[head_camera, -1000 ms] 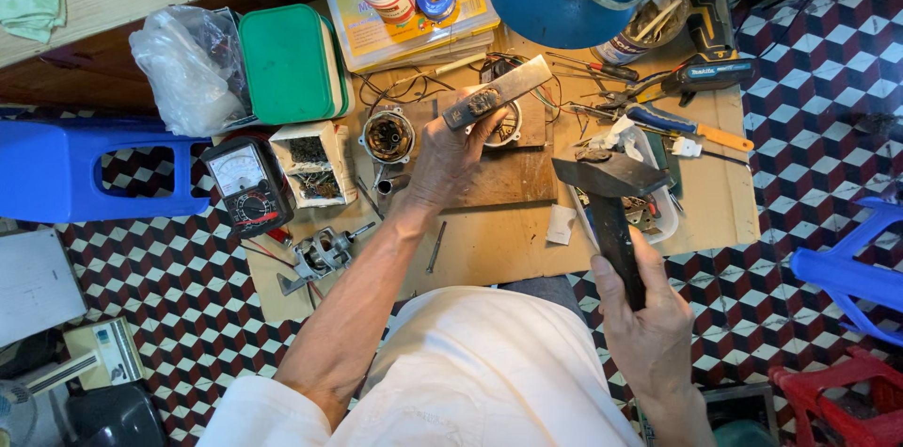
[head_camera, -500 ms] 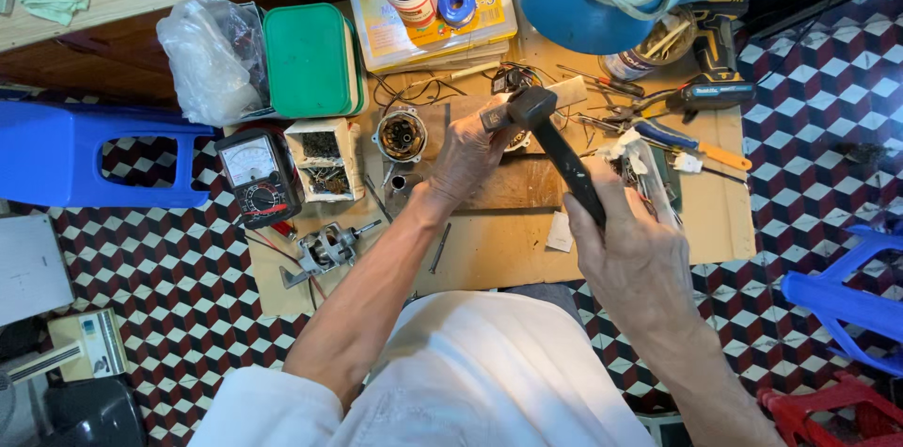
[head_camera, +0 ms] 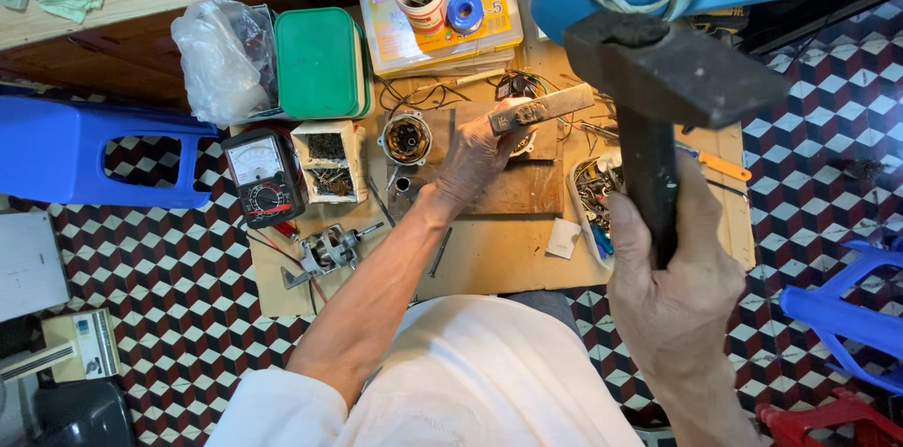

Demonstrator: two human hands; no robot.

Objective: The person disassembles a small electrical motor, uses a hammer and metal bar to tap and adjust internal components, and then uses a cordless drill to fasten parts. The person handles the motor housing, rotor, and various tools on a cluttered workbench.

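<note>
The right hand (head_camera: 679,292) is closed around the dark handle of a heavy black steel hammer (head_camera: 673,71), raised high, close to the camera and well above the bench. The left hand (head_camera: 482,151) is clamped on a flat grey metal bar (head_camera: 544,108), holding it across a small round part that is mostly hidden beneath the fingers, over a brown wooden work board (head_camera: 527,188). Judged from this position, the set-up for a strike is complete: the bar is placed and steadied and the hammer is lifted, but the blow itself is not yet delivered. Whether the part is seated or freed cannot be told. A loose motor armature with shaft (head_camera: 329,247) and a round copper-wound stator (head_camera: 406,138) lie apart on the bench, so reassembly appears outstanding.
</note>
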